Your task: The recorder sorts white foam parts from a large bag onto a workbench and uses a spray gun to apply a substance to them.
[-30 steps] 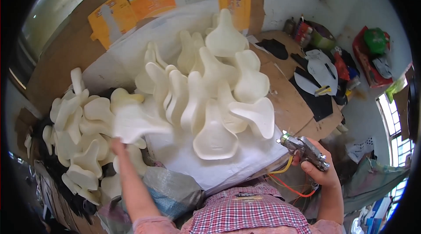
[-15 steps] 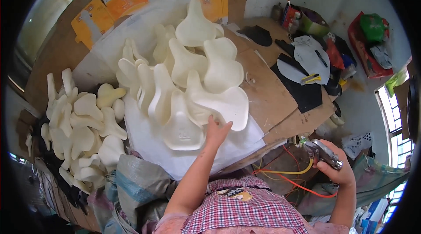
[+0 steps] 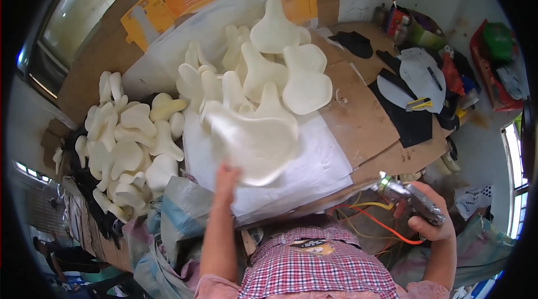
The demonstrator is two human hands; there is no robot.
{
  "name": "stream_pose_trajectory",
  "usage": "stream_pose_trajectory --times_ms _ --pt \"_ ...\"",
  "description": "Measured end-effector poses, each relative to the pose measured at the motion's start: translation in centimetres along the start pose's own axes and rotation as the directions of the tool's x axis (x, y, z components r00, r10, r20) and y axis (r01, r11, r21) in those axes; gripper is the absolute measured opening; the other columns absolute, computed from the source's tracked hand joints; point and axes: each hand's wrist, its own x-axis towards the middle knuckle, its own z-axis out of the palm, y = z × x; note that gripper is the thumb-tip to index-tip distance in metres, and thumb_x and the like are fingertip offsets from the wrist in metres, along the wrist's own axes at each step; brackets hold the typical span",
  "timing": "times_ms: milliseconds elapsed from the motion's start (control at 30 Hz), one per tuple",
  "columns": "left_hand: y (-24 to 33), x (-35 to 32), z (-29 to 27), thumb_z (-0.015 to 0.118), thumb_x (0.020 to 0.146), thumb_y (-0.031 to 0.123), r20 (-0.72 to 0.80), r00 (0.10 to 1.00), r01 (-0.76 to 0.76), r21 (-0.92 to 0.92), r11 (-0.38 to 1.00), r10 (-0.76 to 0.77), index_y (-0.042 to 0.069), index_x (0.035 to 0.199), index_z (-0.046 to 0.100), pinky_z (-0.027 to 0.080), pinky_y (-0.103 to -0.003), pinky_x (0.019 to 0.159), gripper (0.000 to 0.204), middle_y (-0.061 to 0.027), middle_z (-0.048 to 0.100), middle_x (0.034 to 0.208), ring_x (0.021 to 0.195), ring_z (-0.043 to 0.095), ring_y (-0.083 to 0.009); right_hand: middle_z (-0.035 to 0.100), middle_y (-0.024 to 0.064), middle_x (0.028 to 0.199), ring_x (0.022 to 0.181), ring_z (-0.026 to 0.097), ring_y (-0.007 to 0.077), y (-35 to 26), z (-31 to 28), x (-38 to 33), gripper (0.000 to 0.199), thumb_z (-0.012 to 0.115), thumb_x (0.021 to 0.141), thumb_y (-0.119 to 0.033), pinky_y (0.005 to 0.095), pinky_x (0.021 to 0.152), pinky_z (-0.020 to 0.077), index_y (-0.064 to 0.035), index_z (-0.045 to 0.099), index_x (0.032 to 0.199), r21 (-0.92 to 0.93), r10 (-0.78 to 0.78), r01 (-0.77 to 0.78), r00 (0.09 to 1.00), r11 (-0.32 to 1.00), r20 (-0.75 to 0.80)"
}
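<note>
My left hand, smeared by motion, is closed at the lower left edge of a cream foam bicycle saddle pad. That pad is blurred too, its narrow nose toward the upper left, in front of other pads. More pads of the same kind stand and lie on white sheeting behind it. On the right, my right hand grips a metal spray gun, its nozzle end toward the left. A hose hangs below the gun.
Another heap of foam pads lies at the left beside woven sacks. Cardboard covers the table at the right, with black sheet pieces and a yellow cutter. Orange and yellow hoses loop below the table's front edge.
My left hand has gone left, and the pad from the right front has come left with it. The view has shifted slightly. My right hand still holds the spray gun.
</note>
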Motion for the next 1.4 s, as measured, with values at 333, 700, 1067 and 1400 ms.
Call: stream_pose_trajectory --times_ms 333,700,1067,1400 --pt "4.4 -1.3 -21.4 0.045 0.067 -0.006 -0.431 0.883 -0.361 -0.367 0.857 0.187 0.001 0.117 0.05 0.048 -0.036 0.084 0.051 -0.0077 0.058 0.104 0.096 0.057 -0.0223 0.063 0.0073 0.088 0.076 0.058 0.0108 -1.9 8.4 2.2 0.052 0.069 0.077 -0.012 0.0248 0.069 0.0463 0.0012 0.049 0.123 -0.088 0.043 -0.036 0.997 0.995 0.072" --pt "-6.4 10.2 -6.1 0.05 0.059 -0.002 0.151 0.989 0.031 -0.191 0.981 -0.002 0.001 0.105 0.052 0.046 -0.031 0.081 0.046 -0.0112 0.056 0.099 0.094 0.054 -0.0225 0.059 0.0065 0.087 0.076 0.055 0.0116 -4.4 11.6 1.1 0.065 0.07 0.08 -0.027 0.0238 0.068 0.0457 0.0039 0.041 0.13 0.011 0.032 -0.03 0.939 0.999 -0.344" --pt "-6.3 8.9 -5.4 0.067 0.063 0.001 0.416 0.906 0.143 -0.114 0.983 -0.083 0.002 0.142 0.022 0.04 -0.037 0.096 0.091 -0.0167 0.047 0.128 0.113 0.05 -0.0292 0.059 0.0066 0.09 0.079 0.056 0.0122 -3.4 6.5 2.3 0.066 0.071 0.078 -0.024 0.0247 0.071 0.0455 0.0009 0.041 0.132 0.019 0.039 -0.036 0.971 0.999 -0.237" --pt "-0.7 6.3 -0.4 0.065 0.063 0.008 0.38 0.922 0.114 -0.439 0.891 0.07 -0.003 0.121 0.05 0.046 -0.037 0.09 0.062 -0.014 0.06 0.11 0.102 0.058 -0.0272 0.059 0.0035 0.082 0.067 0.054 0.0082 -1.2 0.2 4.6 0.054 0.067 0.079 -0.016 0.0227 0.063 0.0464 0.0021 0.047 0.125 -0.196 0.116 -0.163 0.966 0.967 -0.229"
